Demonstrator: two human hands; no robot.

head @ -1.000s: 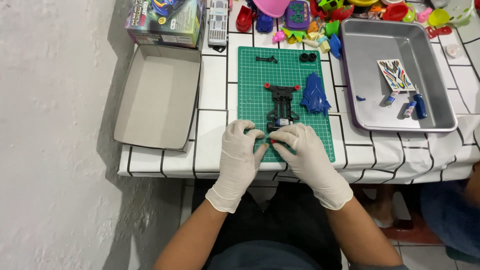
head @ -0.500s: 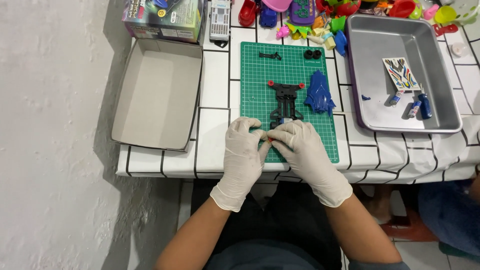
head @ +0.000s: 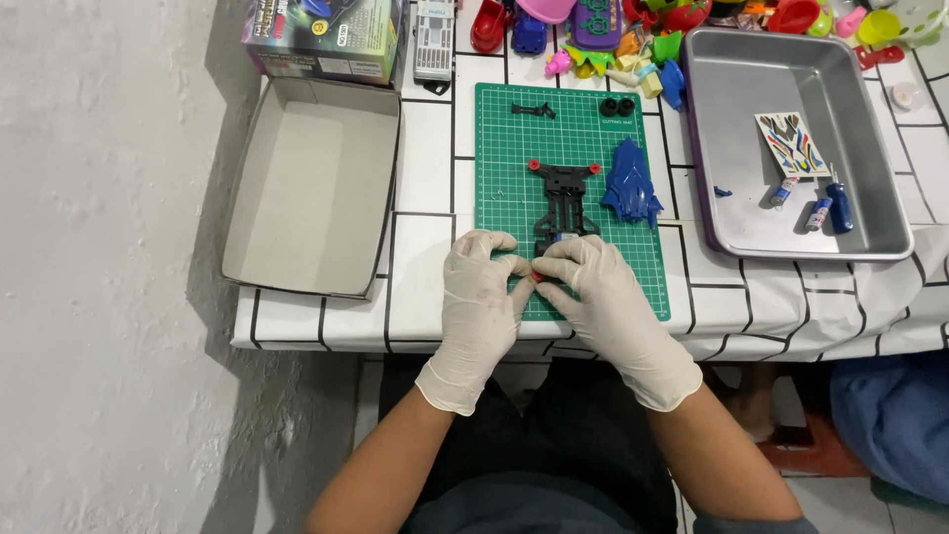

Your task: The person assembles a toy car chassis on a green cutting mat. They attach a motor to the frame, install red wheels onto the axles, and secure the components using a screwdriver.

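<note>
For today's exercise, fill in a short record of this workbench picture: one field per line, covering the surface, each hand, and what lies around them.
Surface: green cutting mat on a white grid-lined tablecloth
Left hand: white glove, fingertips pinching a small red part
Right hand: white glove, meets the left at the red part
Beside hands: black toy car chassis with red rollers
Right of chassis: blue car body shell
Mat top: two black tyres
Left: empty cardboard box lid
Right: metal tray with sticker sheet

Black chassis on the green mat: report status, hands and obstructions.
Both gloved hands, left hand and right hand, pinch a small red part at black chassis near end. Blue body shell alongside, apart.
</note>
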